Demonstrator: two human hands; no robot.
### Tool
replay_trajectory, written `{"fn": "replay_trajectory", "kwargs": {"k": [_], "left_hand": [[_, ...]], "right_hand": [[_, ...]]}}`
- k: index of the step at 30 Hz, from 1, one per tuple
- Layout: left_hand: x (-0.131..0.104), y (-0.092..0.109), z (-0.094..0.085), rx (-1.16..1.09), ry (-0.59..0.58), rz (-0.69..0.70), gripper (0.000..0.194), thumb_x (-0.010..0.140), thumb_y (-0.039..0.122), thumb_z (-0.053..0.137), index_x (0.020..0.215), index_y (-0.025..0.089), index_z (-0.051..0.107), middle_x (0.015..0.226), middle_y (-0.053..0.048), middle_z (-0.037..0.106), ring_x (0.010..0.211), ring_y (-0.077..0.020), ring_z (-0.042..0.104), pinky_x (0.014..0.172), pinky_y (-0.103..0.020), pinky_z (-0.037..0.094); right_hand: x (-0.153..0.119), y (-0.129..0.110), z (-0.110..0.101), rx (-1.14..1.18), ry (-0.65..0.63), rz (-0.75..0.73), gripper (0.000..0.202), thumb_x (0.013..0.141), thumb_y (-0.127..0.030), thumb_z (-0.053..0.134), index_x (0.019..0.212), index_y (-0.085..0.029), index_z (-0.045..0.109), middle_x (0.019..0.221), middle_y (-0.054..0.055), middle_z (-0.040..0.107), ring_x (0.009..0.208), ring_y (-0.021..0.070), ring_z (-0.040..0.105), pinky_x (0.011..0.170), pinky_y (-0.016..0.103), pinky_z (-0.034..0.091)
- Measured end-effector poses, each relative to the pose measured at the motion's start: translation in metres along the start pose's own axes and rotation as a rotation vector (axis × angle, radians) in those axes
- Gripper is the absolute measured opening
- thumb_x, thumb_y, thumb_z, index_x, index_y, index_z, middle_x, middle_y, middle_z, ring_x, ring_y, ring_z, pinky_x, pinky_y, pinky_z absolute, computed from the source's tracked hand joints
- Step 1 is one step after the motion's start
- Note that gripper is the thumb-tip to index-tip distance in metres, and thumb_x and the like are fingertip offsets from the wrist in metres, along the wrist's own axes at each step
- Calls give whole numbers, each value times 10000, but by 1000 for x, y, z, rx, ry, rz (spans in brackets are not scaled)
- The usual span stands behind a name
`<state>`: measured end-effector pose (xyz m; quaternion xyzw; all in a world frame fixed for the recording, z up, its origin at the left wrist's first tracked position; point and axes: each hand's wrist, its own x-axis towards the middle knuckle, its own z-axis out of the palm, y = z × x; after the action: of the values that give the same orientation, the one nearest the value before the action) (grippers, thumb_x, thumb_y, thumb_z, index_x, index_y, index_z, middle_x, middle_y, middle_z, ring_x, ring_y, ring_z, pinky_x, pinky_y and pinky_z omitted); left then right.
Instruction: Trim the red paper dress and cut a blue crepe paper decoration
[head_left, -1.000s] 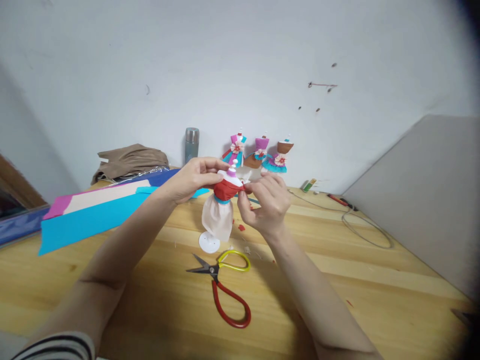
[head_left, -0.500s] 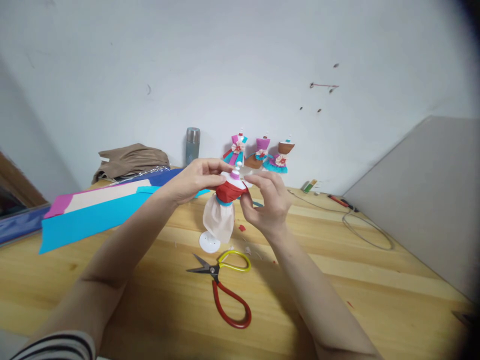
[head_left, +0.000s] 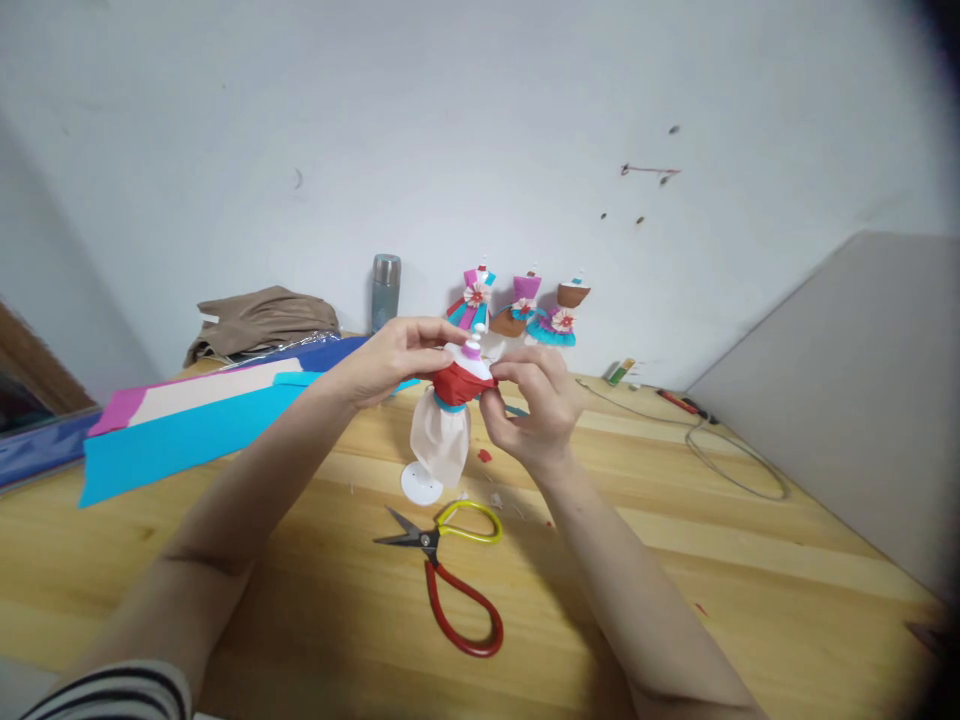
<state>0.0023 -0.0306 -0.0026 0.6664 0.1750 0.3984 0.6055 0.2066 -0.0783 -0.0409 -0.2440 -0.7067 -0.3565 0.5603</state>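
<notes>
A small white dress form [head_left: 421, 484] stands tilted above the table, dressed in a red top [head_left: 460, 384], a blue waistband [head_left: 449, 405] and a pale pink skirt [head_left: 441, 440]. A pink band circles its neck. My left hand [head_left: 397, 358] grips the form by its shoulder, thumb in front and fingers behind. On the other side, my right hand [head_left: 534, 405] pinches the edge of the red top between thumb and fingertips. Open scissors [head_left: 427, 541] with one yellow and one red handle lie just in front of the form.
Three other dressed forms stand against the wall, one with a brown top [head_left: 573, 295]. A flask [head_left: 386, 293] and brown cloth [head_left: 262, 322] are at the back left, with blue paper [head_left: 180, 445] before them. A cable [head_left: 739, 485] and red-handled tool [head_left: 677, 402] lie right. Scraps [head_left: 484, 456] dot the table.
My right fingers have closed in on the red top's right edge, whose raised corner now lies flatter. The dress form has shifted slightly to the right. My left hand keeps its hold.
</notes>
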Motion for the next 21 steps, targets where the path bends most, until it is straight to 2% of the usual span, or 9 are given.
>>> {"fn": "replay_trajectory", "kwargs": {"k": [3, 7, 9, 13, 21], "left_hand": [[0, -1, 0, -1, -3, -1, 349, 763, 240, 892, 1080, 117, 813, 967, -94, 806, 876, -166, 741, 830, -281, 582], [1, -2, 0, -16, -12, -1, 347, 748, 244, 909, 1063, 130, 816, 944, -81, 800, 863, -156, 737, 815, -267, 578], [1, -2, -1, -22, -15, 4, 356, 746, 253, 914, 1066, 134, 816, 944, -79, 798, 862, -155, 734, 811, -265, 579], [2, -3, -1, -41, -21, 13, 380, 748, 253, 918, 1095, 142, 812, 977, -78, 799, 887, -153, 733, 822, -261, 577], [3, -5, -5, -75, -62, -12, 410, 733, 310, 954, 1088, 149, 828, 967, -74, 805, 884, -155, 740, 830, -263, 564]], "right_hand": [[0, 0, 0, 20, 1, 16, 235, 810, -57, 640, 905, -262, 576, 798, 0, 680, 709, 207, 687, 672, 369, 544], [0, -1, 0, 76, 9, 4, 391, 817, -40, 629, 1138, -262, 624, 930, 35, 761, 826, 244, 751, 702, 389, 576], [-1, -2, 1, 91, 16, -18, 470, 824, -4, 617, 1218, -258, 620, 930, 33, 773, 800, 232, 750, 677, 372, 561], [-1, -3, 3, 80, 39, -29, 400, 844, 16, 620, 1153, -238, 642, 856, 27, 745, 707, 204, 704, 632, 347, 528], [-5, -1, 3, 74, 34, 59, 235, 849, -50, 629, 961, -257, 627, 819, 20, 700, 718, 218, 700, 614, 359, 559]]}}
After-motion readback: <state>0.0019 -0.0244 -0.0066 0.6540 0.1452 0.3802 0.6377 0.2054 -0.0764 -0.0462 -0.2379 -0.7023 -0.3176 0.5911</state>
